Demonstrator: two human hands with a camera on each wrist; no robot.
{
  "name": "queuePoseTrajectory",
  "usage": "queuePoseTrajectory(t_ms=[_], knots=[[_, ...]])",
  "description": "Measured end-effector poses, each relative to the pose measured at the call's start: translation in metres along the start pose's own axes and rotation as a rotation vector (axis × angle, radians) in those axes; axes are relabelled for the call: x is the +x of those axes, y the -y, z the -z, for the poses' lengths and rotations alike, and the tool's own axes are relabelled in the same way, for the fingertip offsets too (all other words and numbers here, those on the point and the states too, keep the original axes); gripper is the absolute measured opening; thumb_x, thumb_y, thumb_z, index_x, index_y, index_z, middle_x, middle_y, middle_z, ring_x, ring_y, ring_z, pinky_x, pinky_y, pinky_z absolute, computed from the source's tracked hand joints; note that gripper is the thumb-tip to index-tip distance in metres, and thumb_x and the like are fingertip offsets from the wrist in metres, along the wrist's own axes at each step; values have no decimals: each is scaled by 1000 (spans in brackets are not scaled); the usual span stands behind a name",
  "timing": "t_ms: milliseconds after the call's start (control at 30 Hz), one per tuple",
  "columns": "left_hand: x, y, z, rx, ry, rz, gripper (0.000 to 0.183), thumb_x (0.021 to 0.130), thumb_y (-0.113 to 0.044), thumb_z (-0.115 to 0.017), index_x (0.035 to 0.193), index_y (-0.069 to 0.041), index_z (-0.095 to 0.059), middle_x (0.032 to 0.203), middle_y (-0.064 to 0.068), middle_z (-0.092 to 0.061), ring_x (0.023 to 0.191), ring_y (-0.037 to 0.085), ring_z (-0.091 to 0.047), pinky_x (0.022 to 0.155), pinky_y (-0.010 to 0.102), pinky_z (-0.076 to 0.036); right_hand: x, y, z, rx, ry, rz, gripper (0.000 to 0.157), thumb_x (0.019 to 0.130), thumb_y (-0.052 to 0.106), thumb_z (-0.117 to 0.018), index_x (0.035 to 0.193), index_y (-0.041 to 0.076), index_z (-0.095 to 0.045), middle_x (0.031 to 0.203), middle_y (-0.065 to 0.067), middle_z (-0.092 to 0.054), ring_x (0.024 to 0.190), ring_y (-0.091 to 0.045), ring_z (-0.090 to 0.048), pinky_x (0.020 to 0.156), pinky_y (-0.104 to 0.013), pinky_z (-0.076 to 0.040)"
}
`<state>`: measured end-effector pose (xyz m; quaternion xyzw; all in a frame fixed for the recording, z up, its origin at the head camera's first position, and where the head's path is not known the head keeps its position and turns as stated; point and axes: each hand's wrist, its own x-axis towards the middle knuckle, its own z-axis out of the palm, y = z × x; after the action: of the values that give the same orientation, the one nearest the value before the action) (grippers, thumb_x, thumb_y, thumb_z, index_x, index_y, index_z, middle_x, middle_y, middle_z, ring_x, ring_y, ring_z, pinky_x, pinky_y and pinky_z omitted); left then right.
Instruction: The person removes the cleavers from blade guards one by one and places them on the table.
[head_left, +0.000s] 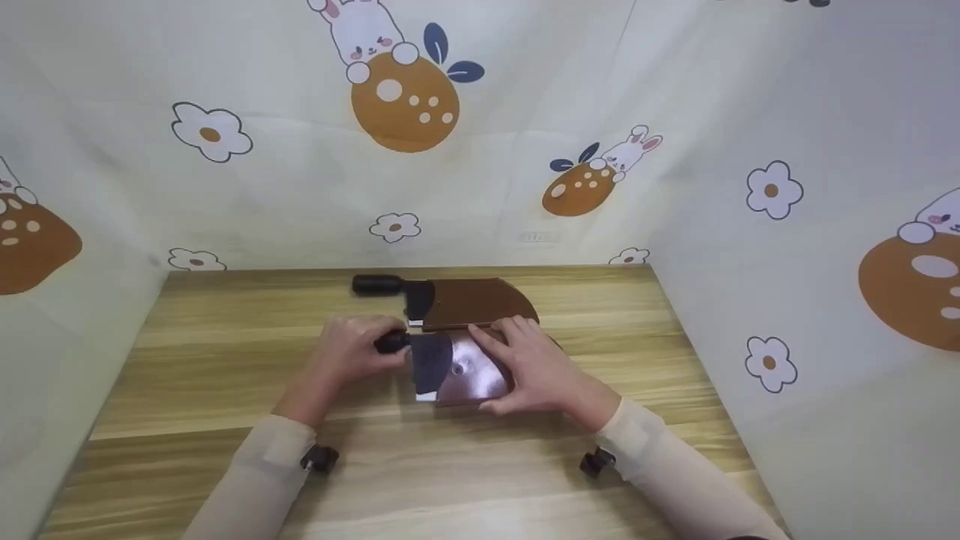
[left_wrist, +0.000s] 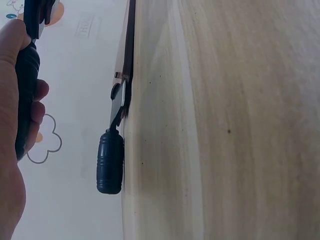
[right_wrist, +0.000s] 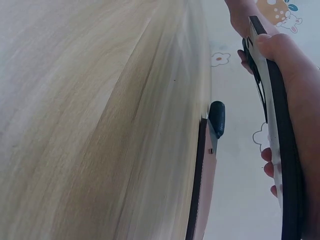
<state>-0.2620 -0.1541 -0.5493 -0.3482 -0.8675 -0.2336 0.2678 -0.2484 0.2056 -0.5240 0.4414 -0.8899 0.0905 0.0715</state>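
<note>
A cleaver in a glossy brown sheath [head_left: 474, 373] is held between both hands, raised off the table in the wrist views. My left hand [head_left: 351, 352] grips its black handle [left_wrist: 27, 80], fingers wrapped round it. My right hand [head_left: 546, 373] holds the sheathed end by its two edges, thumb on one side and fingers on the other. Dark blade [head_left: 430, 363] shows between handle and sheath. Just behind lies a second cleaver, its brown sheath [head_left: 480, 301] flat on the table and its black handle [head_left: 377, 285] pointing left; no hand touches it.
The wood-grain table [head_left: 210, 352] runs back to a pale curtain [head_left: 285, 195] printed with rabbits and flowers. Similar cloth closes off the left and right sides. Small black wrist devices [head_left: 321, 458] sit on both sleeves.
</note>
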Motion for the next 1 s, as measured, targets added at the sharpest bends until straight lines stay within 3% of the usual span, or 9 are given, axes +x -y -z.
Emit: queuePoseTrajectory(t_ms=[300,533,833,1000], knots=[[-2,-1,1,-1,-12,-4,35,85,-39,-91,108,-15,-80,94,4,-83,71,22,-76,58,38,-61,0,1,-1,-2,12,-19,123,79,88,-73,174,20,-35,150,-14,-53,132,-29,-51,113,-48,-44],[-2,-2,3,-5,-2,-25,31,82,-33,-92,104,-15,-80,88,1,-81,70,20,-74,58,37,-60,-2,-1,-3,17,-4,16,122,78,81,-80,174,19,-38,156,-15,-51,135,-29,-50,115,-50,-43],[-2,4,-1,-6,-39,-60,27,79,-27,-90,101,-14,-81,86,-1,-81,67,16,-73,56,36,-59,-3,-3,-1,10,-19,36,120,80,84,-78,174,22,-37,150,-11,-52,132,-28,-51,112,-49,-45],[-7,10,8,4,-33,-15,28,79,-27,-90,101,-14,-81,86,0,-81,66,18,-73,56,36,-59,-10,-13,2,28,-33,13,122,76,75,-87,174,21,-38,147,-12,-53,129,-28,-51,111,-51,-46]])
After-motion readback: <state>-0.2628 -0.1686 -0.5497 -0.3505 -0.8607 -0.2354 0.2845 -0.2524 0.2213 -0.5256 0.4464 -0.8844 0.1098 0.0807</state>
